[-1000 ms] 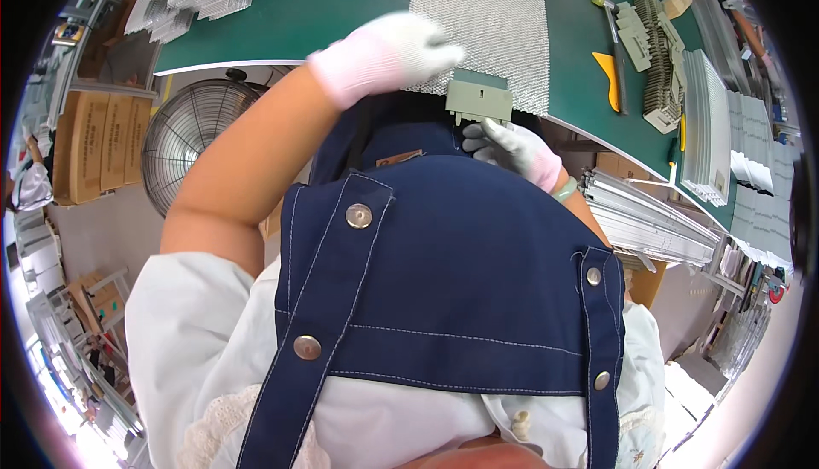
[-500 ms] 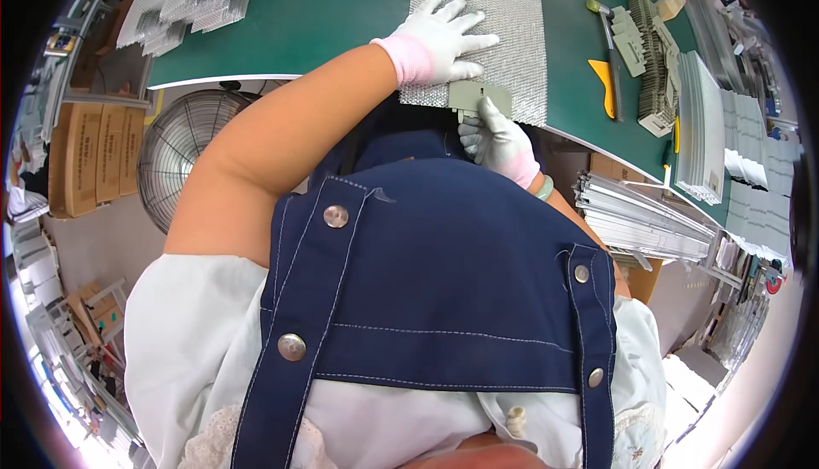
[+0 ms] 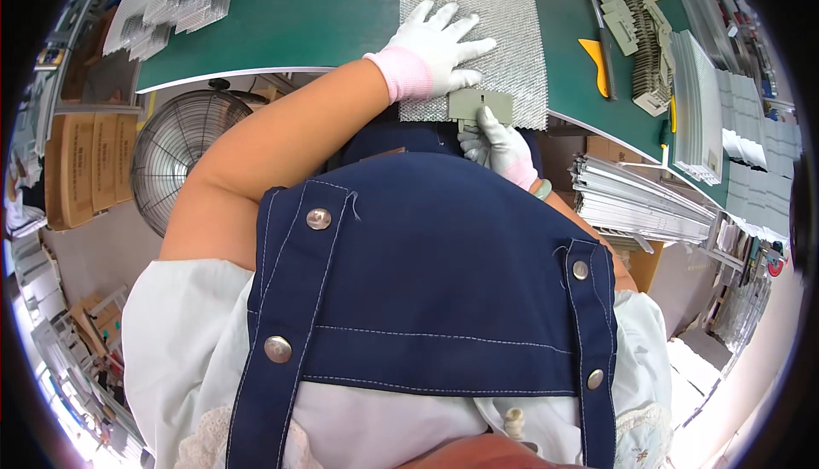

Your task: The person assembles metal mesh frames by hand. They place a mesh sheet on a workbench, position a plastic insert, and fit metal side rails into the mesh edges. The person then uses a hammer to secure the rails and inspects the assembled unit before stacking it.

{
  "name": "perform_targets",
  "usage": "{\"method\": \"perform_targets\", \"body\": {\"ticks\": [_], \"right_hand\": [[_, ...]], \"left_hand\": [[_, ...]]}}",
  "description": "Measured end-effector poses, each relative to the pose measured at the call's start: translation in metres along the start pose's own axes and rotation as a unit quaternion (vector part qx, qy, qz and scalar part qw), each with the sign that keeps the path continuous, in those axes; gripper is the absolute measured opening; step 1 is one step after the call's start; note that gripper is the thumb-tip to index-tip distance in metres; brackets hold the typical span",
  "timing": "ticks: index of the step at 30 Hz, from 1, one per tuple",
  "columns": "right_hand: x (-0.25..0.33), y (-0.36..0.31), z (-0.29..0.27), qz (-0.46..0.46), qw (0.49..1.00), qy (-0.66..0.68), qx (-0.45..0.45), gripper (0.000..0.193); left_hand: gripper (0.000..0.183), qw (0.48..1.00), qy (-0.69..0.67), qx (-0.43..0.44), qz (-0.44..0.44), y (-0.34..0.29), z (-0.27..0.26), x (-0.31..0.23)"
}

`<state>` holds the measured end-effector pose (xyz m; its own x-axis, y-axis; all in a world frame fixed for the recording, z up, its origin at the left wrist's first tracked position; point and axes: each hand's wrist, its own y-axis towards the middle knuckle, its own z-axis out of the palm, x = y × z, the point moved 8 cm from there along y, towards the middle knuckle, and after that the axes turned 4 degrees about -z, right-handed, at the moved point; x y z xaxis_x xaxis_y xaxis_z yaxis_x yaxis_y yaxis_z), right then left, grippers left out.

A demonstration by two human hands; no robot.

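A silvery metal mesh sheet (image 3: 503, 8) lies on the green worktop, its near end reaching the front edge. My left hand (image 3: 439, 49), in a white glove with a pink cuff, rests flat on the sheet with fingers spread. My right hand (image 3: 502, 147), gloved alike, grips a flat grey-green plastic piece (image 3: 469, 104) at the near edge of the sheet. The thumb lies on top of the piece, and the other fingers are curled beneath, partly hidden. This piece overlaps the sheet's near edge; whether it is fitted onto it, I cannot tell.
To the right on the green worktop (image 3: 316, 17) lie a hammer (image 3: 606, 51), a yellow scraper (image 3: 595, 61) and a row of similar grey-green pieces (image 3: 641, 43). Stacked mesh sheets (image 3: 175, 0) stand far left. Below the worktop's left edge is a fan (image 3: 183, 153).
The view has shifted slightly over the worktop. Both hands keep nearly the same places: the left flat on the mesh, the right gripping the grey-green piece.
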<state>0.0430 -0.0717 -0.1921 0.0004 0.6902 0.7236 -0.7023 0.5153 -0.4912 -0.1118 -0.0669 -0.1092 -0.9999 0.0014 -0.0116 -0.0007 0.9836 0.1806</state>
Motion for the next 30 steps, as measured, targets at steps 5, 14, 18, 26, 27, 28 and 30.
{"method": "perform_targets", "body": {"ticks": [5, 14, 18, 26, 27, 28, 30], "right_hand": [[0.002, 0.004, 0.005, -0.039, 0.998, 0.015, -0.039, 0.038], [0.008, 0.008, 0.009, 0.052, 0.995, 0.070, 0.050, 0.038], [0.024, -0.027, 0.003, 0.100, 0.978, -0.132, 0.127, 0.052], [0.091, -0.083, -0.093, -0.208, 0.926, -0.281, -0.141, 0.026], [0.097, -0.086, -0.097, -0.230, 0.916, -0.288, -0.160, 0.025], [0.106, -0.089, -0.093, -0.262, 0.888, -0.339, -0.169, 0.024], [0.115, -0.085, -0.086, -0.279, 0.853, -0.401, -0.185, 0.024]], "left_hand": [[0.059, 1.000, 0.011, 0.007, -0.016, 0.002, 0.004, 0.002], [0.060, 1.000, -0.011, -0.009, 0.013, 0.008, 0.005, 0.007], [0.069, 0.997, -0.063, -0.044, 0.006, -0.005, -0.031, 0.009], [0.085, 0.995, -0.068, -0.072, 0.004, -0.078, -0.041, 0.015], [0.085, 0.993, -0.074, -0.084, 0.025, -0.073, -0.040, 0.012], [0.082, 0.994, -0.074, -0.076, 0.036, -0.066, -0.046, 0.007], [0.081, 0.994, -0.092, -0.054, 0.038, -0.065, -0.048, 0.010]]}}
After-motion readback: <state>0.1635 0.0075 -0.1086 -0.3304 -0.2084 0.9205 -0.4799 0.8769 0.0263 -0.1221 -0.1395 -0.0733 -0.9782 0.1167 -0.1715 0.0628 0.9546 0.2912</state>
